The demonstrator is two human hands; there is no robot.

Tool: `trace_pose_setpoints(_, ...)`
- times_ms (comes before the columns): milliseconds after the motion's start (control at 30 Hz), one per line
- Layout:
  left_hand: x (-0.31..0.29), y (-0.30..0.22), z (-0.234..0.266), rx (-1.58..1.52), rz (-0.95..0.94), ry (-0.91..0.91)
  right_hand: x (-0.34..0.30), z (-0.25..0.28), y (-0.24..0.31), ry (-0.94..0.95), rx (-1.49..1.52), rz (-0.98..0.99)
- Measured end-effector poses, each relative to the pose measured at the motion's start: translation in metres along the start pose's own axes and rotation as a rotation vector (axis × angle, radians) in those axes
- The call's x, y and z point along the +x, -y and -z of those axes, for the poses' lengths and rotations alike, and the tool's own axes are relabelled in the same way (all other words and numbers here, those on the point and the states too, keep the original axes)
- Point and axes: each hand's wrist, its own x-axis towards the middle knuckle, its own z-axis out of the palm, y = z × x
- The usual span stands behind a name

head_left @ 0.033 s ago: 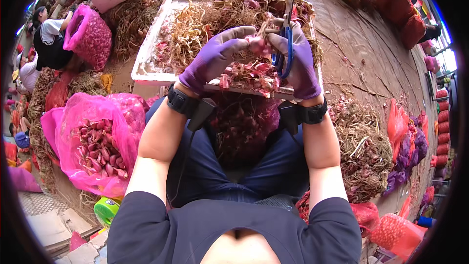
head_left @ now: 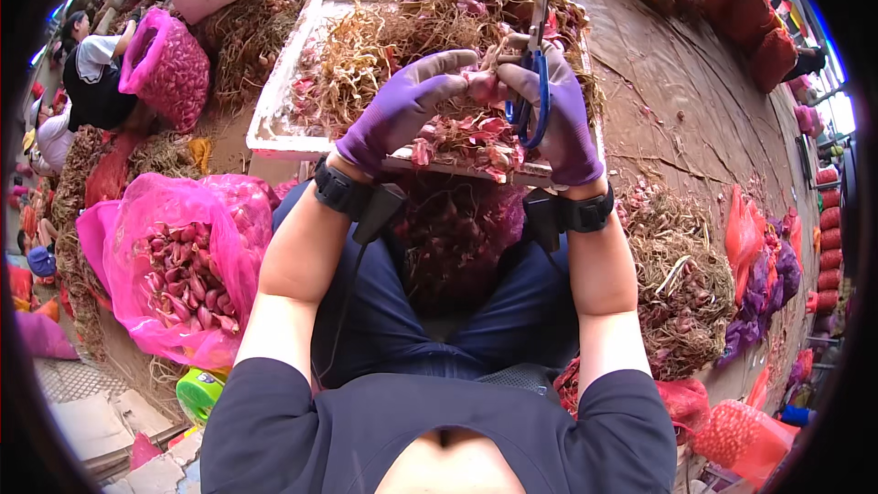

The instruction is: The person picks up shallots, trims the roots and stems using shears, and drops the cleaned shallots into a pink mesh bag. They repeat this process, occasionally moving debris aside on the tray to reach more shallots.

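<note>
The white tray (head_left: 293, 143) at twelve o'clock and the pink mesh bag (head_left: 119, 247) near nine lie as before; both hands have barely shifted. The right hand (head_left: 565, 119)'s grip is closed around blue-handled scissors (head_left: 544, 91), blades toward twelve. At eight, a green container (head_left: 203, 393) bears a dark mark too small to read. The left hand (head_left: 395, 117)'s grip seems pinched on a reddish bulb (head_left: 480, 86) toward twelve.
</note>
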Motion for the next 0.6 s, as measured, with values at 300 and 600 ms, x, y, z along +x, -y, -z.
trace_pose_setpoints(300, 0.001, 0.016, 0.008, 0.127, -0.082, -0.108, -0.001, 0.000, -0.006, 0.120, -0.004, -0.014)
trace_pose_setpoints(600, 0.002, 0.015, -0.018, 0.498, -0.140, -0.072, 0.001, -0.025, -0.019, -0.138, -0.431, 0.275)
